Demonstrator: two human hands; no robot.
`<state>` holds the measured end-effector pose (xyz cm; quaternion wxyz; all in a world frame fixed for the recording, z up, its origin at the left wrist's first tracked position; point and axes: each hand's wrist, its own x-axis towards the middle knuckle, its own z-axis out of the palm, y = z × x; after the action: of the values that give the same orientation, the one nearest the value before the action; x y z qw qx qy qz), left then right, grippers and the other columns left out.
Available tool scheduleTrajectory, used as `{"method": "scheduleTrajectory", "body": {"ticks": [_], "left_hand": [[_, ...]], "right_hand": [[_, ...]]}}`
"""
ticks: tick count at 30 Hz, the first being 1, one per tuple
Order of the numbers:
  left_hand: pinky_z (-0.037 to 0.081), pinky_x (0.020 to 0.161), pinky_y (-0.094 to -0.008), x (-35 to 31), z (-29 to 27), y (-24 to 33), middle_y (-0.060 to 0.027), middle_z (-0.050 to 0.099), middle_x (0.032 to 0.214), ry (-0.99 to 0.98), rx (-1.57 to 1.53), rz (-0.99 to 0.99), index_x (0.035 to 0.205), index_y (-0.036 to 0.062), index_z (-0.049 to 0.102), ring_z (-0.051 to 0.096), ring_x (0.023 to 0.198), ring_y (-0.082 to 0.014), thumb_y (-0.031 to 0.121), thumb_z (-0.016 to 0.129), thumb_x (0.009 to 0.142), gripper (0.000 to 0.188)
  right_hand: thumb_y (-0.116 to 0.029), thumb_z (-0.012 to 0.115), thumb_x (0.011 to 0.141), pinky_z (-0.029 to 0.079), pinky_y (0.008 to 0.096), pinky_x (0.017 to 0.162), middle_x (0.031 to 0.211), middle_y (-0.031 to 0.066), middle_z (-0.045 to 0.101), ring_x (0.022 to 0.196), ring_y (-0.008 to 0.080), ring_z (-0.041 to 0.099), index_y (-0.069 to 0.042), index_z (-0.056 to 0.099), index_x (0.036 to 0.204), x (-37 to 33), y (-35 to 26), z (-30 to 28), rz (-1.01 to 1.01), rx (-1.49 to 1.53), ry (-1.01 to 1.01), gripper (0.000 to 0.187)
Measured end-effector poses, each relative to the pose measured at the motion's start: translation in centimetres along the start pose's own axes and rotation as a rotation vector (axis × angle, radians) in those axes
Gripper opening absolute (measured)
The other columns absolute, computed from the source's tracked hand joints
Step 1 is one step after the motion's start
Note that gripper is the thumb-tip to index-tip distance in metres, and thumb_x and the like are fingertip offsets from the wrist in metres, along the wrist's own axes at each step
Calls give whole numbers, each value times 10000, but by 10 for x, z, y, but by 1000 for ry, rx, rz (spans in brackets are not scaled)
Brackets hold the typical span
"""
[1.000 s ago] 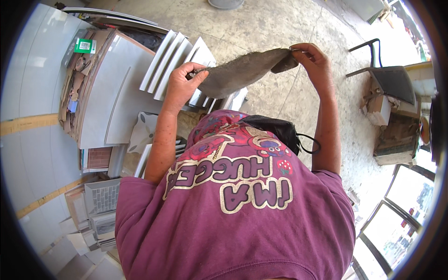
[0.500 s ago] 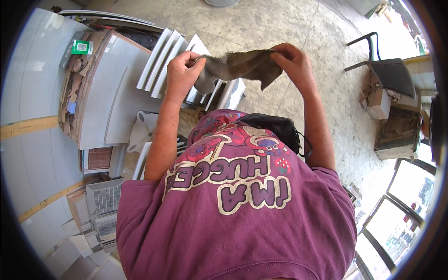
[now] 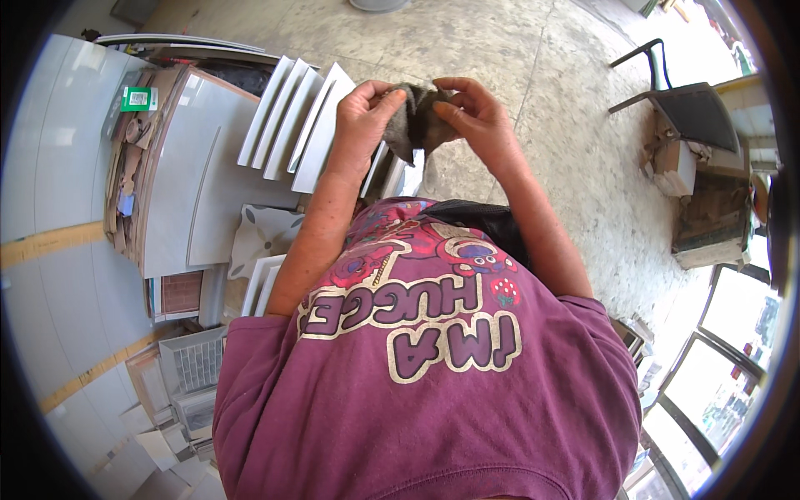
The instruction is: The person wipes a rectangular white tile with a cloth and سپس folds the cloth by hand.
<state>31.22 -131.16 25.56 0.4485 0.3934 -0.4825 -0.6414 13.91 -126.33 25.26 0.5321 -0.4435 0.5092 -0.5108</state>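
Observation:
A dirty grey-brown cloth point(image 3: 422, 119) hangs bunched between my two hands, in front of my body and above the floor. My left hand point(image 3: 364, 117) pinches its left end between thumb and fingers. At the other end, my right hand point(image 3: 473, 115) grips the cloth with thumb and bent fingers. The cloth's middle sags in dark folds, and a pointed corner droops below. Nearest to my left hand stand several white-grey panels point(image 3: 321, 125), set on edge behind and beside the forearm.
To the left lean large grey slabs point(image 3: 196, 175) and a patterned tile point(image 3: 262, 237). On the right, a black chair point(image 3: 696, 117) stands by cardboard boxes point(image 3: 673, 167). Stained concrete floor point(image 3: 517, 50) stretches ahead. Glass doors point(image 3: 725, 358) are at the lower right.
My hands have come closer together, the left moving right and the right moving left. The cloth, stretched wide before, is now gathered and folded between them.

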Motion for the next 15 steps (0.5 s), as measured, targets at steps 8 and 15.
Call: {"method": "scheduleTrajectory", "body": {"ticks": [8,15], "left_hand": [[461,648,-195,-10,24,4,-12,617,797,-196,158,-1,992,22,600,552,716,-50,111,663,813,210],[463,725,-216,-27,24,-2,-43,518,956,-259,230,189,1212,47,459,522,832,-91,57,711,740,535]], "right_hand": [[-62,579,863,501,222,600,827,33,606,723,86,573,-50,511,1197,-11,4,6,-30,72,78,340],[-20,535,877,524,233,651,812,19,590,749,86,586,-66,515,1217,-22,-1,3,-37,228,117,344]]}}
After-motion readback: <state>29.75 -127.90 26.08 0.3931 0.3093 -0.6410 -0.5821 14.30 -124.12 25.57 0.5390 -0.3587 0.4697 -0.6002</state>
